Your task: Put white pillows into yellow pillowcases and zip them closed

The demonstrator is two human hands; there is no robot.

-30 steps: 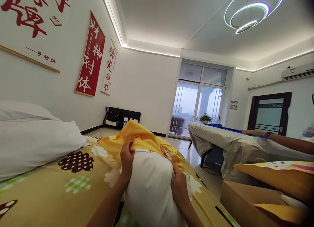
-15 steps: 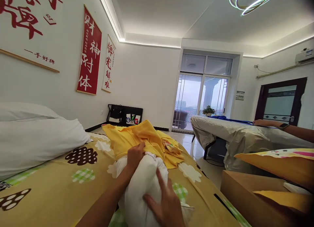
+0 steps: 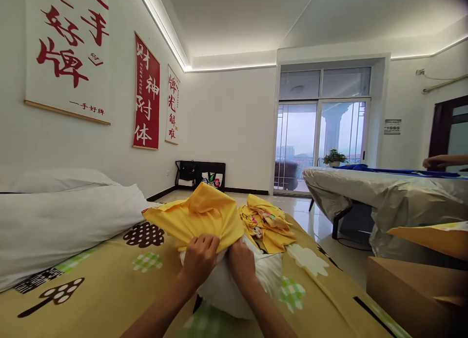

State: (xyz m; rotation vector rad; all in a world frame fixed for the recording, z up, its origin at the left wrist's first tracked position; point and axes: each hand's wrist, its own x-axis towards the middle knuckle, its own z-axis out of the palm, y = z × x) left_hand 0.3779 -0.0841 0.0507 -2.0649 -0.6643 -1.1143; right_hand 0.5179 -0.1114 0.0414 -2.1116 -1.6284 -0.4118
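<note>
A yellow pillowcase [image 3: 208,213] is pulled partly over a white pillow [image 3: 224,294] lying in front of me on the bed. My left hand [image 3: 200,259] is closed around the near edge of the case, knuckles up. To its right, my right hand [image 3: 242,262] is also closed at the case's edge, its fingertips hidden against the fabric and pillow. The pillow's far end is covered by the case, while its near part bulges out below and between my wrists. Just beyond my right hand lies a crumpled printed yellow cloth [image 3: 268,223].
White pillows [image 3: 73,221] lie at left on the patterned bed sheet [image 3: 109,304]. At right stand a cardboard box [image 3: 413,284] with yellow fabric above it and a plastic-covered table [image 3: 340,189] with blue cloth. A co-worker's hand [image 3: 440,161] rests over that table.
My right hand has moved from the white pillow up to the case's edge and closed there. The case covers more of the pillow's far end. The view has turned left.
</note>
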